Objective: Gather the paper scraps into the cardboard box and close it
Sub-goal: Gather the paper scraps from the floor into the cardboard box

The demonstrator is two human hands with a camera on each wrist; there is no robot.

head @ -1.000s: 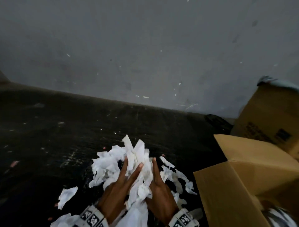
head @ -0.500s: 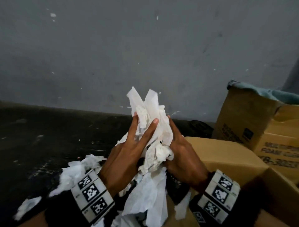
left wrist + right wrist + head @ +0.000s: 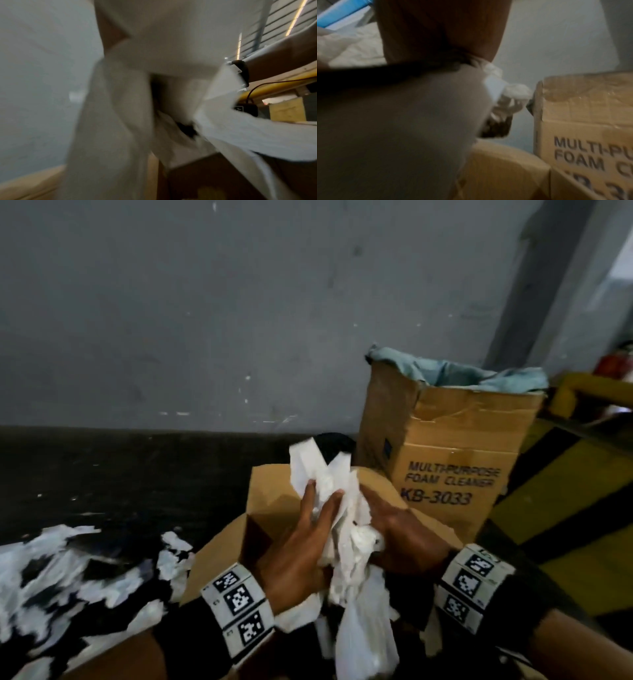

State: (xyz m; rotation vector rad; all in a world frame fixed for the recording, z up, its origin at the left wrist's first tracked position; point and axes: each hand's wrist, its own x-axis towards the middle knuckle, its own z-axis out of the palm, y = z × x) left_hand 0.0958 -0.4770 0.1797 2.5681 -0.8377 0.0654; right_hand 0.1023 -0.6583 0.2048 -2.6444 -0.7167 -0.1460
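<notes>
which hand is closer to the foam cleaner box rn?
Right. The right hand holds the scrap bundle just in front of the foam cleaner box; the left hand is across the bundle, farther away.

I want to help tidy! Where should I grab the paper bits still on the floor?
Scoop the loose paper scraps from both sides, palms facing, low against the floor. They are thin, flat and scattered, so probably squeezing the heap together lifts more than pinching single pieces.
</notes>
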